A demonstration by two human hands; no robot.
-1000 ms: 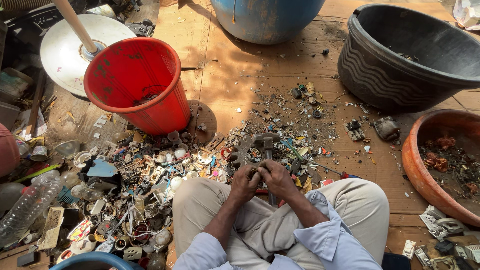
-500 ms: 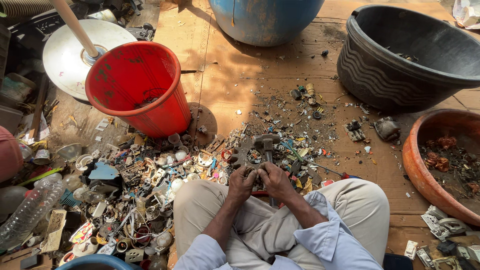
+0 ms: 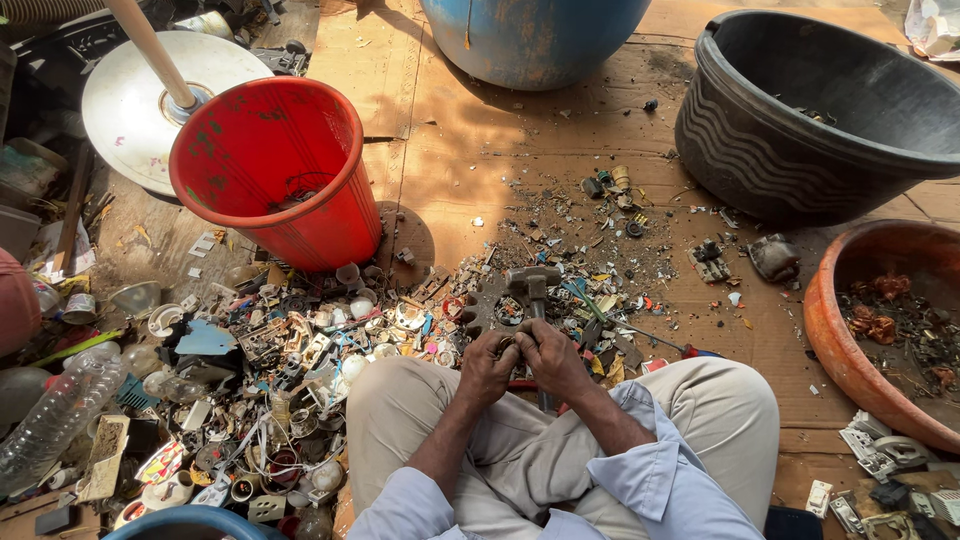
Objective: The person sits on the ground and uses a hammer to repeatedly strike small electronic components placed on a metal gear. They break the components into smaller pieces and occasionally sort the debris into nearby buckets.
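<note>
Head view: both grips close together on one small scrap part [image 3: 513, 343] held over the lap, left hand [image 3: 487, 366] and right hand [image 3: 553, 358] touching. A hammer [image 3: 533, 285] lies just beyond them amid scrap, near the red bucket [image 3: 275, 165]

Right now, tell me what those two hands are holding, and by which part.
Both hands, left and right, close together on one small scrap piece, pinched at its sides; its kind cannot be told.
</note>
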